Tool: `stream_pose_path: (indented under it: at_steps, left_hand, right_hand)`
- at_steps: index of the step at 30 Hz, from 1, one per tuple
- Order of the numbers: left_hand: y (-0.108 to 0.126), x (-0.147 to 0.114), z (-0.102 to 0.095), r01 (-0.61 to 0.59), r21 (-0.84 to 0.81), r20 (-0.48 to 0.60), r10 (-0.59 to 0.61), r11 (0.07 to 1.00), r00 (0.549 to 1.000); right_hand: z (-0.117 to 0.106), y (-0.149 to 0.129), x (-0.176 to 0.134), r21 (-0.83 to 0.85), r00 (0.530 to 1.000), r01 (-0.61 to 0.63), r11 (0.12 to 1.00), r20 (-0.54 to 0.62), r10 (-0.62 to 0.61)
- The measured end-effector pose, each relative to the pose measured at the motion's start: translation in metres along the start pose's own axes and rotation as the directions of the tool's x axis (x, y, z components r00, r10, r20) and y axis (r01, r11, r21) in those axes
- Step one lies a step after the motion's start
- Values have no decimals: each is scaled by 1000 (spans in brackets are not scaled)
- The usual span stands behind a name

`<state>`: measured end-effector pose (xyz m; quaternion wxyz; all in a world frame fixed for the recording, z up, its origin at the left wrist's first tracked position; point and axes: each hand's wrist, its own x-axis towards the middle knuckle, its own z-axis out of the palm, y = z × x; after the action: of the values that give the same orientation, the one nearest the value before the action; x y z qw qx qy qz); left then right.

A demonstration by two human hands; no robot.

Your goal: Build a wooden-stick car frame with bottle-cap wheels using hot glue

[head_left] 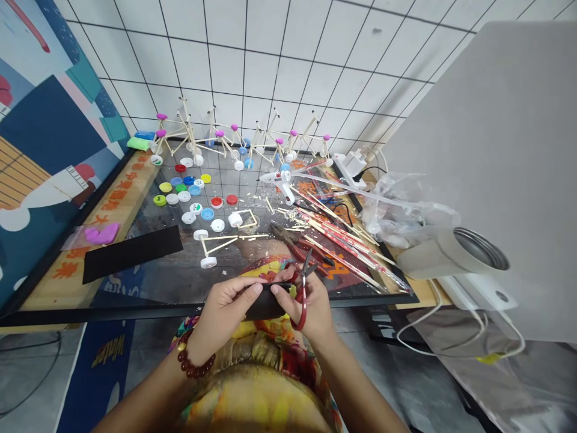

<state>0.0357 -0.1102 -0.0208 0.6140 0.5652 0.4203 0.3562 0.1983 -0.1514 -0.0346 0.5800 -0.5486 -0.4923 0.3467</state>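
Note:
My left hand (231, 305) pinches the near-left end of a small black sheet (265, 308) between thumb and fingers, just over the table's front edge. My right hand (314, 304) grips the same sheet's right side, thumb on top. A pair of red-handled scissors (303, 310) hangs on the right hand's fingers, blades pointing away from me. The sheet's upper edge looks folded; the fingers behind it are hidden. Farther left on the glass table lies a larger black strip (133, 255). Just beyond my hands is a stick frame (219, 245) with white bottle-cap wheels.
Red-handled pliers (293, 242), wrapped wooden sticks (345, 240) and a white glue gun (280, 182) lie right of centre. Coloured bottle caps (194, 190) spread across the left. Several stick figures with pink pieces (219, 133) line the wall. A metal-lined canister (446, 255) is at right.

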Motion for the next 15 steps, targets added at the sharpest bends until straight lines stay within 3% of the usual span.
stream_pose_path:
  at_steps: [6, 15]
  left_hand:
    - [0, 3, 4, 42, -25, -22, -43, 999, 999]
    - [-4, 6, 5, 12, 9, -6, -11, 1000, 1000]
  right_hand:
    - [2, 4, -1, -15, 1000, 12, 1000, -17, -13]
    - [3, 11, -3, 59, 999, 31, 998, -32, -29]
